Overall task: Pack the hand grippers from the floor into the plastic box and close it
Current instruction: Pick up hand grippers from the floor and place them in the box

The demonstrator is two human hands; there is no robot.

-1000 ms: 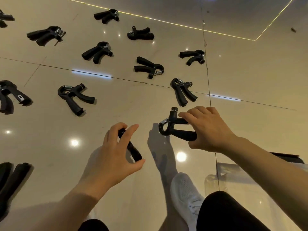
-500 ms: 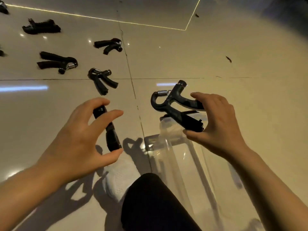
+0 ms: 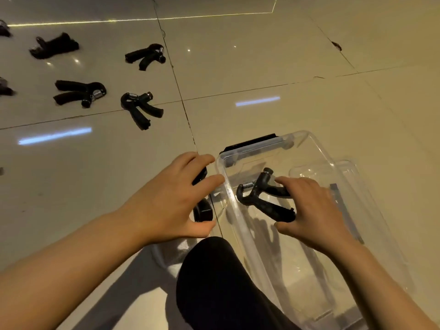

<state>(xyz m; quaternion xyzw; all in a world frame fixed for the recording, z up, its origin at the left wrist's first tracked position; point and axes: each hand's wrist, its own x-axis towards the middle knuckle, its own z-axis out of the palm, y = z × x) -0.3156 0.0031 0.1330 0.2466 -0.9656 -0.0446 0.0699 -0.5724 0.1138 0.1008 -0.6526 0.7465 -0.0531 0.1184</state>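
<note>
Right hand (image 3: 312,210) inside box (image 3: 307,144), pinching gripper (image 3: 264,198) by both handles; spring end points away, toward far wall. Left hand (image 3: 171,198) just outside left wall, clutching second gripper (image 3: 202,211), box to its right. More grippers (image 3: 140,108) on floor, far left.

Warm, dim overhead light glares in streaks and pinpoints off the glossy floor (image 3: 262,67); shadows fall soft, edges bend, distant details blur.

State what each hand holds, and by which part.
Right hand: a hand gripper by its two handles, inside the plastic box. Left hand: another gripper, mostly hidden; grip point unclear.
</note>
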